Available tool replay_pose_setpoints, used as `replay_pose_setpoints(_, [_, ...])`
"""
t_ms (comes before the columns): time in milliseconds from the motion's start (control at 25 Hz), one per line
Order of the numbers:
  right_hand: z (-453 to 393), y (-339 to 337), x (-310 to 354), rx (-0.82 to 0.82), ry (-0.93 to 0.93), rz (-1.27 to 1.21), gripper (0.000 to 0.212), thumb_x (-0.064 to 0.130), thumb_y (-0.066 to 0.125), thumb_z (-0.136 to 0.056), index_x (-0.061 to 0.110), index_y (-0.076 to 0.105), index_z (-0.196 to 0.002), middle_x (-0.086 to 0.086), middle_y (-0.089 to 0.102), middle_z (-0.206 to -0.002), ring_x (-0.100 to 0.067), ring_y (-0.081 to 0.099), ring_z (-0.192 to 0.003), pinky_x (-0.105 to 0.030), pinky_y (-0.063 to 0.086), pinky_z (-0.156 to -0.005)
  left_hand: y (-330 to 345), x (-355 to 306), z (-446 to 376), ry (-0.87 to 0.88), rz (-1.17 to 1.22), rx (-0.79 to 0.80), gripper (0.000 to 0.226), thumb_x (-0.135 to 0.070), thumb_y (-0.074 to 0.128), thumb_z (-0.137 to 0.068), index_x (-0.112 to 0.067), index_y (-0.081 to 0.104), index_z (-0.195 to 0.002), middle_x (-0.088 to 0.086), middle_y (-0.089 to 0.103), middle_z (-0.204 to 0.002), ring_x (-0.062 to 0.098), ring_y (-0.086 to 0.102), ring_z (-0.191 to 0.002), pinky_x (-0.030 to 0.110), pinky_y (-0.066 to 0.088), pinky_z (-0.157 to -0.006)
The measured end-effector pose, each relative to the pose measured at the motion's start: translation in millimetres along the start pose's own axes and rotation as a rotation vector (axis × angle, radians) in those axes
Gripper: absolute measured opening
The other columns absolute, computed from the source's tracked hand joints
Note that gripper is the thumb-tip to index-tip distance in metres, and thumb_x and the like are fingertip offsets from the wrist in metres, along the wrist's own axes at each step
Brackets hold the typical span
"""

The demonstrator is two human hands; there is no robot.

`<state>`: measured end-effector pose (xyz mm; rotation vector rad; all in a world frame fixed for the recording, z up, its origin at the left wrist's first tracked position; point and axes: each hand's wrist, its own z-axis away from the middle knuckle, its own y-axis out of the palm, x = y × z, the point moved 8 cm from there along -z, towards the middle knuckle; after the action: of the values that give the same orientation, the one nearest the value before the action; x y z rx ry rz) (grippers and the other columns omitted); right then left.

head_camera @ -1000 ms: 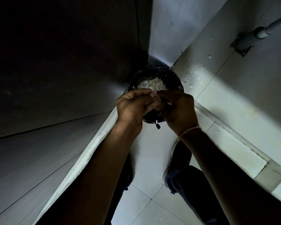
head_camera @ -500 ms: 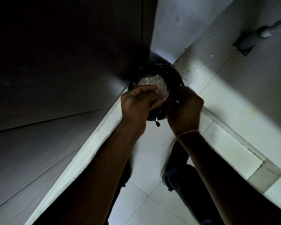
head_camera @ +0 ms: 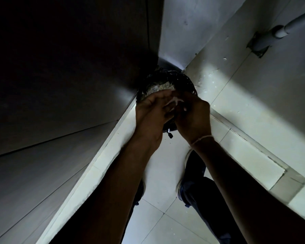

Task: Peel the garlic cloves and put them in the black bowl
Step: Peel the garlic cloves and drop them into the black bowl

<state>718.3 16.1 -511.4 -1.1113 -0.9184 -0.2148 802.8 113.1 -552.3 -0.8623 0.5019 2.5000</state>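
Left hand (head_camera: 152, 113) and right hand (head_camera: 192, 117) meet over the black bowl (head_camera: 185, 81), fingers curled, pinching a pale garlic clove (head_camera: 174, 103); grip detail blurred.

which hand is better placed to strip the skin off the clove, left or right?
Probably right. The right hand has its fingertips at the pale loose skin, while the left hand cups the garlic clove from below, over the black bowl. The clove itself is mostly hidden between the fingers.

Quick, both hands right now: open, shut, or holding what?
Left hand: fingers curled, pinching a garlic clove.
Right hand: pinching the same clove's pale skin, above the black bowl.
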Motion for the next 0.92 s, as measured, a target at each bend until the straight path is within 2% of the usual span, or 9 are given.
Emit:
replay_pose_setpoints(80, [0,3,-16,-0.004,0.201,-0.089,0.036,0.002,0.055,-0.089,0.013,0.076,-0.115,-0.004,0.078,-0.109,-0.016,0.072,-0.100,-0.027,0.056,-0.092,4,-7,0,0.153,-0.173,-0.002,0.026,0.001,0.051,-0.105,-0.002,0.070,-0.123,0.015,0.075,-0.121,0.026,0.071,-0.115,0.037,0.057,-0.102])
replay_pose_setpoints(160, [-2,10,-13,0.066,0.431,-0.411,0.030,-0.004,0.055,-0.094,0.010,0.076,-0.109,-0.009,0.077,-0.106,-0.028,0.073,-0.104,-0.037,0.059,-0.093,21,-21,5,0.355,-0.414,0.050,0.034,0.002,0.049,-0.103,-0.001,0.066,-0.132,0.017,0.069,-0.134,0.026,0.063,-0.127,0.031,0.047,-0.114])
replay_pose_setpoints(240, [-9,-6,8,0.027,0.503,-0.666,0.029,-0.006,0.055,-0.098,0.013,0.077,-0.101,-0.008,0.078,-0.098,-0.023,0.075,-0.097,-0.036,0.061,-0.092,40,-38,22,0.465,-0.516,0.170,0.043,0.003,0.046,-0.102,0.005,0.055,-0.144,0.022,0.055,-0.150,0.027,0.047,-0.143,0.021,0.033,-0.120])
replay_pose_setpoints(360, [-3,-50,39,-0.030,0.599,-0.972,0.030,-0.014,0.050,-0.098,0.003,0.072,-0.108,-0.021,0.075,-0.111,-0.027,0.075,-0.097,-0.034,0.062,-0.084,41,-67,59,0.746,-0.876,0.239,0.066,0.003,0.033,-0.091,-0.004,0.041,-0.157,0.015,0.035,-0.166,0.025,0.028,-0.156,0.025,0.018,-0.128])
replay_pose_setpoints(480, [18,-94,80,-0.101,0.419,-0.879,0.041,-0.021,0.046,-0.093,0.004,0.070,-0.116,-0.020,0.071,-0.125,-0.030,0.069,-0.117,-0.040,0.056,-0.103,29,-76,93,0.611,-0.821,0.189,0.066,-0.002,0.036,-0.093,-0.011,0.040,-0.158,0.011,0.043,-0.162,0.023,0.038,-0.152,0.029,0.029,-0.126])
replay_pose_setpoints(600, [56,-113,141,0.030,-0.067,-0.300,0.057,-0.015,0.044,-0.081,0.003,0.067,-0.130,-0.009,0.066,-0.135,-0.020,0.062,-0.127,-0.022,0.038,-0.116,31,-90,137,0.110,-0.218,0.136,0.041,-0.006,0.046,-0.103,-0.008,0.061,-0.140,0.014,0.069,-0.133,0.033,0.064,-0.126,0.035,0.053,-0.102])
replay_pose_setpoints(680, [69,-125,163,0.136,-0.050,-0.167,0.057,0.005,0.042,-0.081,0.004,0.066,-0.133,-0.010,0.067,-0.134,-0.022,0.063,-0.123,-0.017,0.038,-0.114,34,-121,166,-0.051,-0.016,0.127,0.028,0.001,0.045,-0.106,-0.005,0.066,-0.124,0.016,0.074,-0.114,0.032,0.072,-0.106,0.035,0.060,-0.088])
replay_pose_setpoints(760, [75,-154,185,0.055,0.010,-0.177,0.059,0.025,0.041,-0.082,0.007,0.069,-0.130,-0.009,0.071,-0.129,-0.018,0.066,-0.118,-0.024,0.046,-0.109,36,-161,197,-0.016,-0.057,0.158,0.027,0.000,0.048,-0.107,-0.007,0.064,-0.127,0.012,0.075,-0.111,0.026,0.073,-0.102,0.039,0.062,-0.089])
replay_pose_setpoints(920, [99,-225,241,-0.098,0.050,-0.208,0.047,0.011,0.047,-0.087,0.015,0.072,-0.127,-0.003,0.075,-0.121,-0.022,0.071,-0.111,-0.042,0.056,-0.102,41,-224,270,0.167,-0.381,0.245,0.030,-0.005,0.054,-0.104,-0.010,0.065,-0.131,0.008,0.073,-0.124,0.024,0.071,-0.117,0.051,0.058,-0.101])
